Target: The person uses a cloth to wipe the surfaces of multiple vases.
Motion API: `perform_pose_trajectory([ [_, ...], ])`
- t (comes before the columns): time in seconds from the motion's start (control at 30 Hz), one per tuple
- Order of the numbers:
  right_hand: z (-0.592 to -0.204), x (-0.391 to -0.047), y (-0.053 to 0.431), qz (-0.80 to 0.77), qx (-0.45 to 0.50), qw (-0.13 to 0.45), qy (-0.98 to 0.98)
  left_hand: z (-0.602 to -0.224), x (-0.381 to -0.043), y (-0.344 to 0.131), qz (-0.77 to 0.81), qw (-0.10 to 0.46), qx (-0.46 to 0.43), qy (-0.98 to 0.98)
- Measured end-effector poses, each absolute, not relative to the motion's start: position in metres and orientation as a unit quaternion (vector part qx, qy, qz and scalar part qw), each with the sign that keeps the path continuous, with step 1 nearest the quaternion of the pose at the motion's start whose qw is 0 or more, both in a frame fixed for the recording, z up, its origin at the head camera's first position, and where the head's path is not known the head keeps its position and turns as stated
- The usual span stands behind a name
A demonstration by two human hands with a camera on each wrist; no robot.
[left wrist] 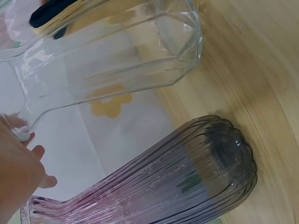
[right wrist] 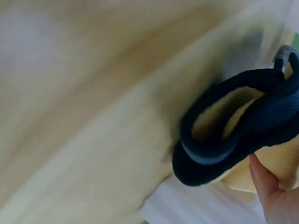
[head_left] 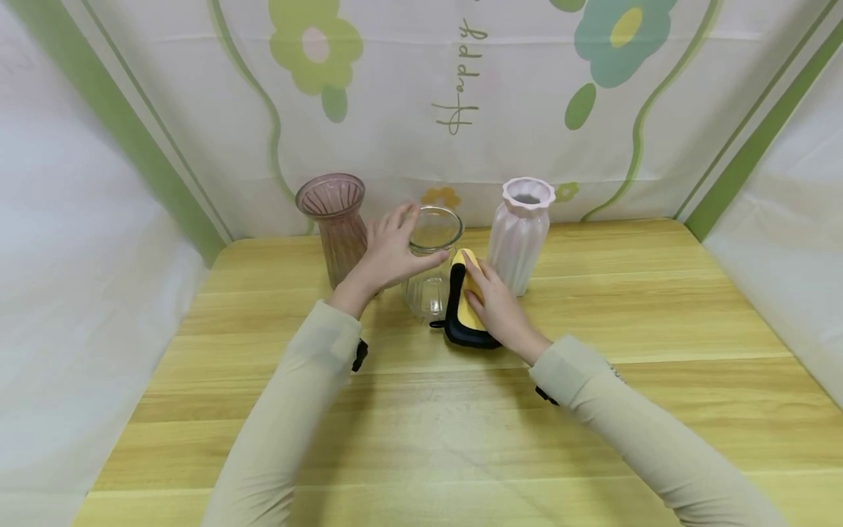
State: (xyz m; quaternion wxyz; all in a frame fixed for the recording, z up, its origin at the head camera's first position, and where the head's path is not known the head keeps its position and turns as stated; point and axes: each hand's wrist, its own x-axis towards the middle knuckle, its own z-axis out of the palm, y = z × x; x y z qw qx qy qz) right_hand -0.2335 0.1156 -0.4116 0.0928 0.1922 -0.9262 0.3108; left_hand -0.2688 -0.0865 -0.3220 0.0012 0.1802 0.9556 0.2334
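My left hand (head_left: 395, 252) reaches over the rim of a clear glass vase (head_left: 424, 296) with fingers and thumb spread wide. In the left wrist view its fingertips are close to that vase's mouth. My right hand (head_left: 498, 307) grips a yellow fabric mitt-like piece (head_left: 467, 315) with black trim and a small loop, right in front of the clear vase. In the right wrist view, the piece's black-edged opening (right wrist: 196, 161) shows a yellow lining, and a finger presses its yellow side. A ribbed purple glass vase (head_left: 342, 252) stands by the left hand, partly hidden behind it.
A white pleated vase (head_left: 516, 245) with a scalloped rim stands just behind the right hand. All three vases are near the far edge of the wooden table (head_left: 421, 432). Behind them hangs a white curtain (head_left: 395, 146) with printed flowers.
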Motion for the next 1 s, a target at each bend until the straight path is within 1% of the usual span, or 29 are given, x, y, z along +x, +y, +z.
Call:
perform_pose_trajectory([
  [0.1, -0.416, -0.233, 0.117, 0.297, 0.195, 0.093, -0.930, -0.323, -0.268, -0.085, 0.242, -0.014, 0.174, 0.954],
  [0.3, -0.415, -0.234, 0.118, 0.298, 0.203, 0.102, -0.927, -0.328, -0.267, -0.082, 0.208, -0.066, 0.166, 0.962],
  [0.43, -0.408, -0.235, 0.117, 0.317, 0.213, 0.110, -0.918, -0.329, -0.267, -0.083, 0.189, -0.080, 0.165, 0.965],
  [0.63, -0.396, -0.237, 0.114, 0.335, 0.219, 0.127, -0.908, -0.326, -0.267, -0.086, 0.193, -0.060, 0.173, 0.964],
  [0.77, -0.394, -0.236, 0.113, 0.333, 0.210, 0.122, -0.911, -0.323, -0.267, -0.087, 0.197, -0.042, 0.179, 0.963],
  [1.0, -0.404, -0.235, 0.113, 0.320, 0.202, 0.106, -0.920, -0.322, -0.267, -0.087, 0.201, -0.030, 0.180, 0.963],
])
